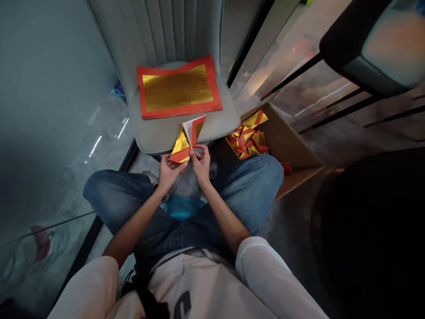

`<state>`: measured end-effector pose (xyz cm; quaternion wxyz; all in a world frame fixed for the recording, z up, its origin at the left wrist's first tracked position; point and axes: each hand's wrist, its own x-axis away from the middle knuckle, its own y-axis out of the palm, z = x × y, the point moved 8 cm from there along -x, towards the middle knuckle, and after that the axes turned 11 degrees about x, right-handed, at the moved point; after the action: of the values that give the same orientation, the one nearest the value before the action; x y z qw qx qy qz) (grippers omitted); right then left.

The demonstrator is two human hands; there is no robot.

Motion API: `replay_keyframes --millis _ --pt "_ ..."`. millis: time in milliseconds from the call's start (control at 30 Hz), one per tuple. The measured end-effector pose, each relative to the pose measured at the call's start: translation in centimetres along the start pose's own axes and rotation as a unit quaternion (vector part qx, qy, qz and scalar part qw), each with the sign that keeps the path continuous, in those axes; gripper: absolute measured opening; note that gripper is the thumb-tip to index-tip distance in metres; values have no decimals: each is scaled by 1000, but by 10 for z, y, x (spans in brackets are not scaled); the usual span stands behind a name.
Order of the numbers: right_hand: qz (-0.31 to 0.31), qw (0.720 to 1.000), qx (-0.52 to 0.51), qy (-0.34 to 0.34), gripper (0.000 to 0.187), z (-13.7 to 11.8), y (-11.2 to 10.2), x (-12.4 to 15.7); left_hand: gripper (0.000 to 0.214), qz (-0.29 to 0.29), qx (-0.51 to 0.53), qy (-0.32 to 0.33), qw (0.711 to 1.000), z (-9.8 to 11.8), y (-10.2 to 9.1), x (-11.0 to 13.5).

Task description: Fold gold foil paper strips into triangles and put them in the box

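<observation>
Between my two hands is a partly folded sheet of red and gold paper (182,145), its white inner side showing where the upper flap stands apart. My left hand (170,170) grips the lower left edge, fingers closed around the red border. On the other side, my right hand (201,163) pinches the fold near the bottom right. Just beyond, a stack of red sheets with gold centres (177,91) lies on the seat of a grey chair (146,133).
An open cardboard box (290,146) by my right knee holds several folded red and gold paper pieces (247,137). A glass wall (49,110) runs along the left. Dark chair legs (292,77) stand at the upper right. A blue stool (184,207) shows beneath me.
</observation>
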<state>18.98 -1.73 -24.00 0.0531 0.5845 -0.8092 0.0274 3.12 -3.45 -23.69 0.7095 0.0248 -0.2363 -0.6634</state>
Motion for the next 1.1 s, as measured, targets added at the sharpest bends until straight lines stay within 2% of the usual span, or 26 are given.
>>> replay_keyframes --millis 233,500,700,867,1000,1100 --pt "45 997 -67 16 49 -2 1 7 74 -4 18 -46 999 -13 11 1" --pt "32 994 -103 21 49 -2 11 17 60 36 -24 1 999 -6 8 0" --pt "48 995 -92 -2 44 -4 10 16 58 45 -42 6 998 -7 7 -3" --pt "29 993 -112 23 54 3 14 14 59 40 -46 18 998 -3 5 -6" --pt "14 991 -124 50 66 8 14 12 61 15 -50 -3 999 -4 6 -8" --pt "25 990 -126 57 68 8 8 9 65 -6 -46 -16 999 -5 8 -7"
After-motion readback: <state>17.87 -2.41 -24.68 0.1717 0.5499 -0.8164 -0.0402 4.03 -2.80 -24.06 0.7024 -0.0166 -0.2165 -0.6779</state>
